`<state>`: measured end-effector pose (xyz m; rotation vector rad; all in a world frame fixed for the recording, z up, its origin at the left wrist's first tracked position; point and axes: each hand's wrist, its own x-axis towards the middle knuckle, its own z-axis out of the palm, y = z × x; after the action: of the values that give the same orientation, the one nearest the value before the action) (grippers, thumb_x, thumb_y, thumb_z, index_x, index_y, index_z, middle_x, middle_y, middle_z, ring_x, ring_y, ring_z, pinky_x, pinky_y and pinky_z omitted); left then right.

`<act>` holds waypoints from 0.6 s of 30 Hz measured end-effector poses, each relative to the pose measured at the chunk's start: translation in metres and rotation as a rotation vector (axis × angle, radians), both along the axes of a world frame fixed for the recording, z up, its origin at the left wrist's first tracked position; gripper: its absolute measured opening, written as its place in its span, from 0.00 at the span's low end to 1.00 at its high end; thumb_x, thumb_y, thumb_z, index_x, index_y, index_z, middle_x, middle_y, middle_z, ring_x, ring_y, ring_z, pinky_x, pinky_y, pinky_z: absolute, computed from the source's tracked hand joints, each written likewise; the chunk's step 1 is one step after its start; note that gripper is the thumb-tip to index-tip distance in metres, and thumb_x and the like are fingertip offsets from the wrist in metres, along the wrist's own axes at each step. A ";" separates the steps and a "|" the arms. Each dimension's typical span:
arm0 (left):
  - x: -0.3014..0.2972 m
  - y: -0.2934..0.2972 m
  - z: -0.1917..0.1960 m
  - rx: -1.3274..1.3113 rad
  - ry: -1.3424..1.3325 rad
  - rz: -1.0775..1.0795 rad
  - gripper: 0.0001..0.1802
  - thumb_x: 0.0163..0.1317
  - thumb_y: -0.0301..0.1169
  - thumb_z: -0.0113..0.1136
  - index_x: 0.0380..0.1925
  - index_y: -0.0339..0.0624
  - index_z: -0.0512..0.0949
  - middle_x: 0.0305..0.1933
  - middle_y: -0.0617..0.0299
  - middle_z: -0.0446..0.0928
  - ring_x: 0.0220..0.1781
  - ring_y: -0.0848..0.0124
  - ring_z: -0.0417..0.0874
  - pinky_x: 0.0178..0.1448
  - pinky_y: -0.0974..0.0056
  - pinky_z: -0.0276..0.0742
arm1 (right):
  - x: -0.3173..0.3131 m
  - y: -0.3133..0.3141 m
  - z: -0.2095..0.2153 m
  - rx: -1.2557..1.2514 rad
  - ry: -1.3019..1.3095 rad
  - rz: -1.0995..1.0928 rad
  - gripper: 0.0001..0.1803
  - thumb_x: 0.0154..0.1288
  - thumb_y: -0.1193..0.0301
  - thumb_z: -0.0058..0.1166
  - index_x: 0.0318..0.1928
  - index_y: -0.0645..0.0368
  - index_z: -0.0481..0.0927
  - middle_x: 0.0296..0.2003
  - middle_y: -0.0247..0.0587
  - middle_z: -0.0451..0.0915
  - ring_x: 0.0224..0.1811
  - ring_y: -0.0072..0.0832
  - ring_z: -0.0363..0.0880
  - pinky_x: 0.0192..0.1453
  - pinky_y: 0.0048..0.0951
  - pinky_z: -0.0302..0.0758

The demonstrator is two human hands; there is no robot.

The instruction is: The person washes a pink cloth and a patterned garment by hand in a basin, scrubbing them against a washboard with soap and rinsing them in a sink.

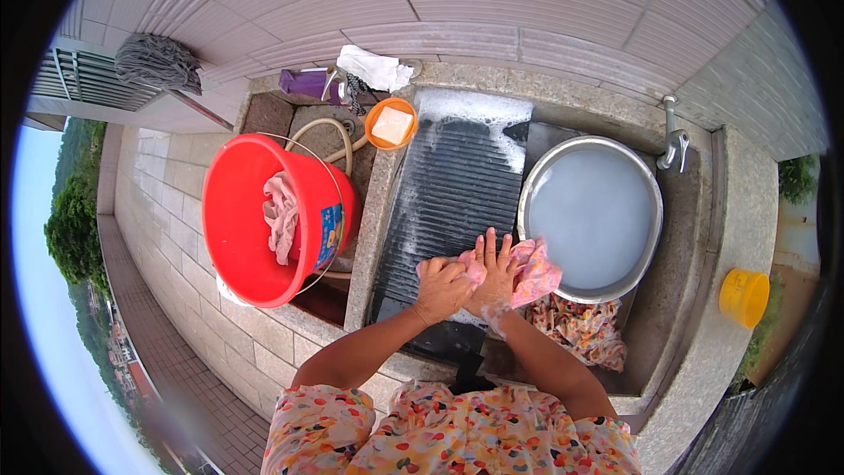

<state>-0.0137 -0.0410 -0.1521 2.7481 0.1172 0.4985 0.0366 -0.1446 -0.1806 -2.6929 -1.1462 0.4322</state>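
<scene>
A wet pink patterned cloth [538, 274] lies bunched across the lower part of a dark ribbed washboard [457, 185]. My left hand [442, 290] is closed on the cloth's left end, fingers curled. Beside it, my right hand [492, 280] lies over the cloth with its fingers stretched and spread, suds on the wrist. Just right of the hands stands a round metal basin [658, 211] of cloudy grey water. Below the basin sits a crumpled multicoloured cloth [585, 332], partly behind my right forearm. White foam covers the washboard's top end.
At the left, a tilted red bucket [233, 211] holds a pale pink cloth [282, 215]. An orange bowl [376, 113] with a white soap bar [392, 126] sits by the washboard, near a hose [338, 149]. A tap [673, 149] stands behind the basin; a yellow cup [745, 297] is far right.
</scene>
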 end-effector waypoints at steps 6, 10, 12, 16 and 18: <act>0.104 0.048 -0.050 -0.027 0.209 0.474 0.15 0.55 0.45 0.57 0.24 0.45 0.78 0.46 0.63 0.68 0.47 0.59 0.65 0.47 0.54 0.60 | 0.004 0.001 0.010 -0.029 0.228 -0.023 0.60 0.43 0.37 0.54 0.65 0.68 0.48 0.68 0.52 0.41 0.69 0.57 0.31 0.64 0.64 0.42; 0.061 0.026 -0.023 -0.206 0.361 0.385 0.19 0.51 0.54 0.58 0.27 0.51 0.78 0.55 0.64 0.64 0.54 0.58 0.61 0.53 0.52 0.57 | 0.001 -0.001 0.010 0.007 0.198 -0.017 0.59 0.44 0.38 0.54 0.66 0.66 0.47 0.68 0.53 0.40 0.69 0.57 0.31 0.65 0.64 0.42; 0.016 0.007 -0.002 -0.242 0.333 0.175 0.16 0.46 0.49 0.63 0.27 0.50 0.78 0.49 0.65 0.70 0.48 0.60 0.66 0.46 0.55 0.63 | -0.001 0.000 0.004 0.010 0.135 -0.005 0.58 0.44 0.39 0.53 0.66 0.65 0.47 0.68 0.53 0.40 0.69 0.57 0.30 0.65 0.63 0.42; -0.006 0.001 0.005 -0.076 0.068 -0.068 0.11 0.43 0.40 0.64 0.26 0.50 0.79 0.36 0.68 0.74 0.38 0.63 0.69 0.41 0.59 0.66 | -0.001 0.001 -0.002 -0.032 -0.046 0.029 0.57 0.44 0.39 0.53 0.66 0.65 0.50 0.68 0.53 0.40 0.69 0.57 0.30 0.65 0.63 0.42; 0.034 0.022 -0.016 0.047 0.273 0.021 0.08 0.48 0.38 0.59 0.21 0.47 0.76 0.29 0.67 0.70 0.36 0.62 0.68 0.38 0.56 0.64 | 0.000 0.000 0.000 0.024 0.202 -0.022 0.56 0.44 0.39 0.53 0.65 0.66 0.51 0.68 0.53 0.40 0.69 0.57 0.30 0.65 0.63 0.42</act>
<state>0.0198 -0.0193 -0.1683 2.8494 0.2037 0.1293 0.0366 -0.1443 -0.1805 -2.5681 -1.0569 0.6649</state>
